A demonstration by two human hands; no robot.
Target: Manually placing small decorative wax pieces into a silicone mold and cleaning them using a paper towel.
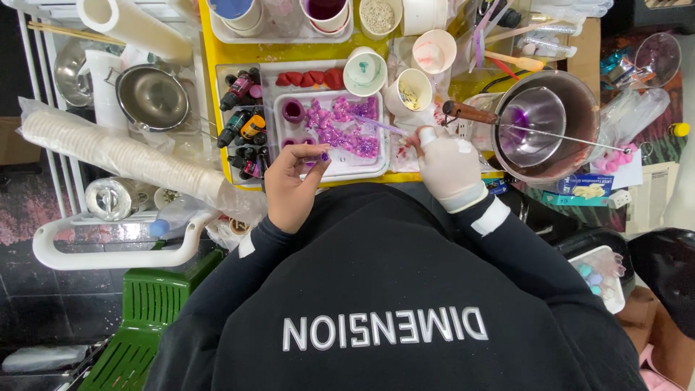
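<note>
Left hand [293, 185], bare, hovers over the near left corner of the white tray [380, 168], thumb and fingers pinched together on a tiny purple piece [325, 156]. Right hand [447, 166], in a white glove, is closed around a thin clear stick [380, 127] angled over the purple shapes [340, 127] lying in the tray. Small dye bottles [242, 134] stand just left of the tray. A metal pot [554, 127] with a wooden handle sits right on the yellow tabletop [239, 54].

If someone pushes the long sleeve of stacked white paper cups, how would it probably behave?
The sleeve of paper cups probably feels light, being thin paper. Its round, long shape suggests it may roll. It may also bend, since only a loose clear bag holds the stack.
</note>
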